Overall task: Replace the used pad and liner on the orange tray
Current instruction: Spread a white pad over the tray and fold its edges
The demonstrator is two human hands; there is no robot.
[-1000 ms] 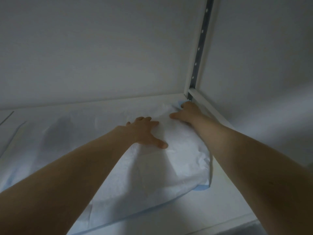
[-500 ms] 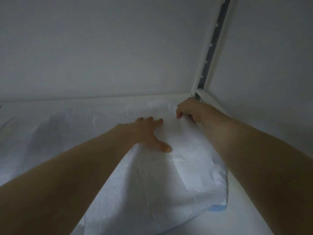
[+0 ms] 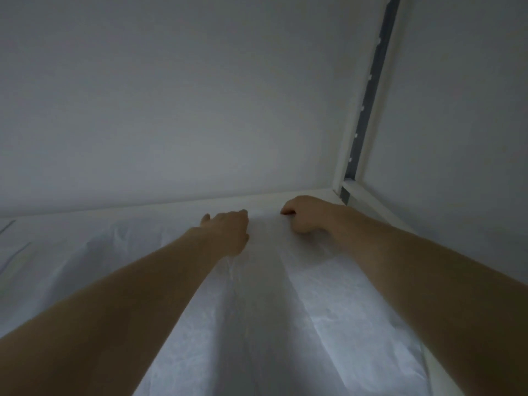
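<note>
Arms outstretched, forearms bare. Left hand (image 3: 228, 230) palm-down, fingers loosely spread, pressed on white pad (image 3: 285, 310). Right hand (image 3: 303, 214) curled, clutching pad's far edge near shelf corner, below metal rail (image 3: 371, 90).

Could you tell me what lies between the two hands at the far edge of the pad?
In the head view, only a bare, wrinkled strip of the white pad lies between the left hand and the right hand; nothing else sits there.
</note>
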